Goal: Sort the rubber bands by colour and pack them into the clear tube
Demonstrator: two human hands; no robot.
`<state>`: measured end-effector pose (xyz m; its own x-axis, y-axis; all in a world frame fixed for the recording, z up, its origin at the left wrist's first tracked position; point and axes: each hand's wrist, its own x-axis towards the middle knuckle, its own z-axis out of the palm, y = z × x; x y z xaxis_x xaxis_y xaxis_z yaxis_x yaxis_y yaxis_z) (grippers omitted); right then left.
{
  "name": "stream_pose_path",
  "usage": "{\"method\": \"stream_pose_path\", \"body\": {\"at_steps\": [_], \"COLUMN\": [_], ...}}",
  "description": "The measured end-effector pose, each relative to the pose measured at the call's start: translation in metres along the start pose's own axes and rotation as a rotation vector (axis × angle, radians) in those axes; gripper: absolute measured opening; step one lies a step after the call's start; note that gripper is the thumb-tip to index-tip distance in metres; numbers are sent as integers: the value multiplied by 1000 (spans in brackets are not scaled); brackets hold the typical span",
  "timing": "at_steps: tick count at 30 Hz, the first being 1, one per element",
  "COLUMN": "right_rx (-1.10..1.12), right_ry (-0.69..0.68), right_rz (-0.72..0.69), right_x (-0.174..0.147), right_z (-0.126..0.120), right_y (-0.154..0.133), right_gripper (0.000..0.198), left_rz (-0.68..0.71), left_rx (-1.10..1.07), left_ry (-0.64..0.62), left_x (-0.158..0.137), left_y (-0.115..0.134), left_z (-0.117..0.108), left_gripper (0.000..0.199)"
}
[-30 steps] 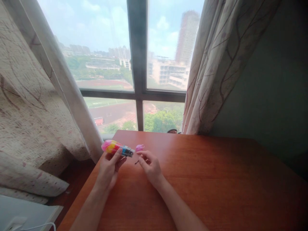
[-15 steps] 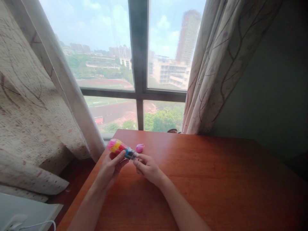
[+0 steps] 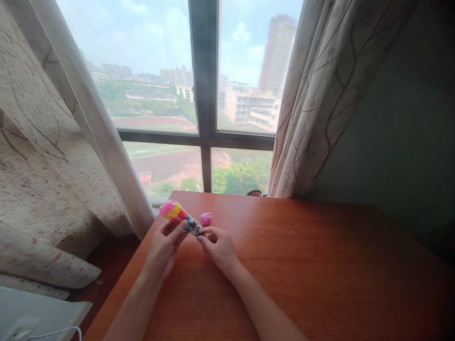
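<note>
Between my two hands, above the table, is a slim clear packet (image 3: 177,214) with bands of pink, yellow, red, blue and black inside. It slants from upper left to lower right. My left hand (image 3: 168,241) is closed around its middle, thumb on top. At the narrow dark end, my right hand (image 3: 217,244) pinches with thumb and index finger. What the contents are is too small to tell. A small round pink object with a thin loop (image 3: 206,218) lies on the table just beyond my right hand and touches neither hand.
The brown wooden table (image 3: 302,265) reaches up to the window (image 3: 204,137). Patterned curtains (image 3: 309,104) hang on both sides. At lower left stands a white surface (image 3: 42,308) with a cable on it. The table's left edge is close to my left arm.
The packet's pink end has risen slightly, and its dark end looks flatter between my right fingers. Both hands have shifted only a little. The pink object stays in place.
</note>
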<state>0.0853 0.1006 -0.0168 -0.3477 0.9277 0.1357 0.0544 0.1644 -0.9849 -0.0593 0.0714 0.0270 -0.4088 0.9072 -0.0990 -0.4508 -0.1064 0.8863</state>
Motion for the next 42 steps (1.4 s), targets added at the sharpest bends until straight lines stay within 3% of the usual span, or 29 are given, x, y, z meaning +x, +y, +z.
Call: {"method": "stream_pose_path", "body": {"at_steps": [3, 7, 14, 19, 24, 31, 38, 42], "right_rx": [-190, -412, -643, -613, -523, -452, -419, -533], "right_ry": [13, 5, 94, 25, 65, 77, 4, -109], "right_rz": [-73, -151, -184, -246, -243, -256, -333, -433], "right_x": [-1, -5, -9, -9, -5, -4, -10, -17], "right_z": [-6, -16, -16, -7, -10, -10, -13, -16], "right_y": [2, -3, -4, 2, 7, 8, -3, -14], "right_gripper": [18, 22, 17, 22, 22, 25, 26, 44], "left_rz": [53, 81, 68, 126, 201, 188, 136, 82], "left_rx": [35, 85, 134, 215, 319, 349, 242, 106], "left_ry": [39, 57, 32, 52, 66, 34, 51, 78], "left_x": [0, -2, -4, -1, -1, -3, -2, 1], "left_y": [5, 9, 8, 6, 8, 14, 9, 8], "left_z": [-3, -1, 2, -2, -2, 2, -1, -5], "left_gripper": [38, 42, 42, 42, 39, 41, 37, 36]}}
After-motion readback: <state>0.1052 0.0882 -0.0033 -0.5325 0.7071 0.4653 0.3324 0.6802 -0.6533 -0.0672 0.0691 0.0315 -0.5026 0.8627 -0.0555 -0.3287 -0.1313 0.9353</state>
